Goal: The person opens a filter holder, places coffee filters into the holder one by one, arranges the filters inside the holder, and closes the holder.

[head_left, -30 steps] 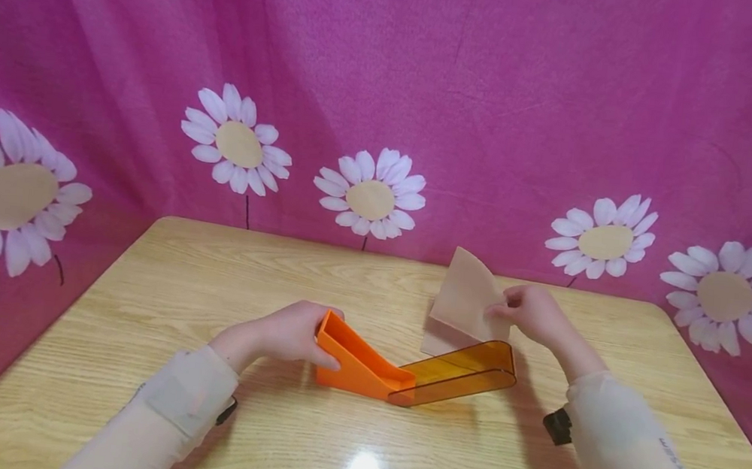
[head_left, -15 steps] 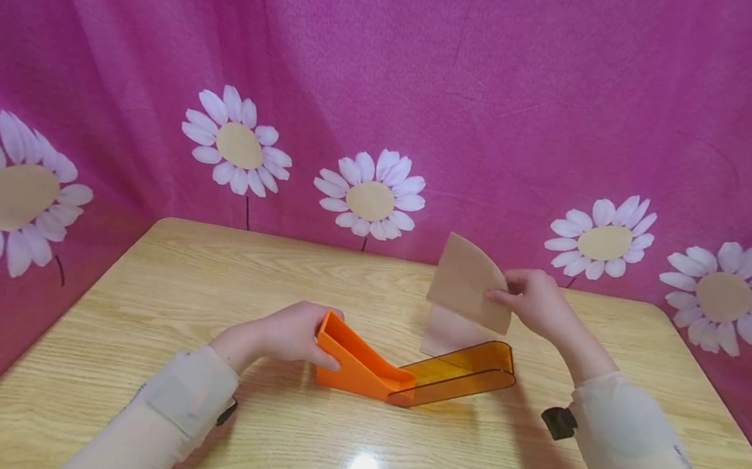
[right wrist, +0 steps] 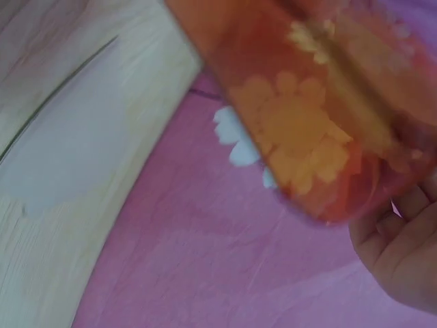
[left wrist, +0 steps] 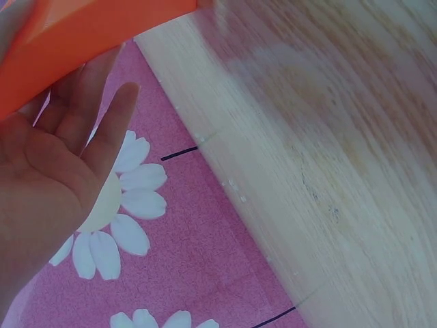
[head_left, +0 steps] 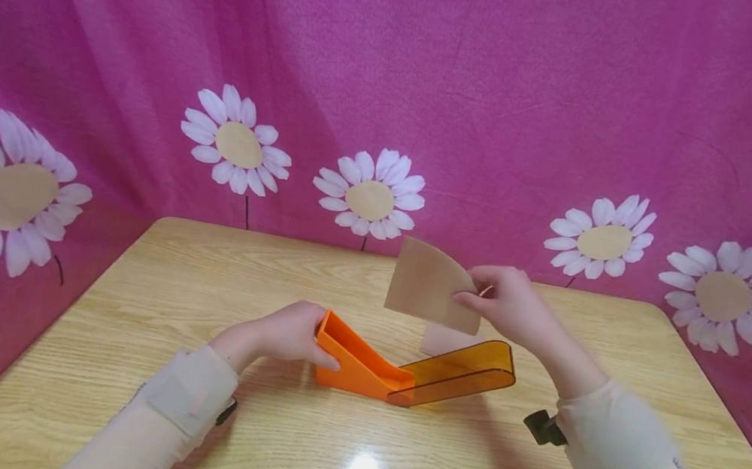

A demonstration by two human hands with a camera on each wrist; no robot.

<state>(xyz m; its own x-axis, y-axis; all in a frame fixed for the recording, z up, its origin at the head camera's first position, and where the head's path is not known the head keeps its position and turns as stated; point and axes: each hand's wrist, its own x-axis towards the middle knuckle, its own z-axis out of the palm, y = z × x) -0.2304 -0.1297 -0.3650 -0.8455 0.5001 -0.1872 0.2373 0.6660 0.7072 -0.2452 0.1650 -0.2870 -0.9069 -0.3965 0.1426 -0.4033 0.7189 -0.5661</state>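
Note:
An orange plastic holder (head_left: 358, 365) stands on the table, its hinged see-through amber lid (head_left: 461, 375) swung open to the right. My left hand (head_left: 290, 334) grips the holder's tall left end, thumb on the near side; in the left wrist view the orange wall (left wrist: 82, 48) lies against its fingers. My right hand (head_left: 509, 296) pinches a brown paper coffee filter (head_left: 431, 283) by its right side, raised above and behind the lid. Another paper piece (head_left: 450, 341) lies on the table behind the lid, partly hidden by it. The lid (right wrist: 293, 123) overlaps much of the right wrist view.
The wooden table (head_left: 244, 267) ends at a purple cloth backdrop (head_left: 499, 88) printed with white daisies, which hangs close around its back and sides. A bright light reflection shows near the table's front.
My right hand has lifted the filter off the paper behind the lid and carried it left toward the holder. The left hand and the holder have stayed put.

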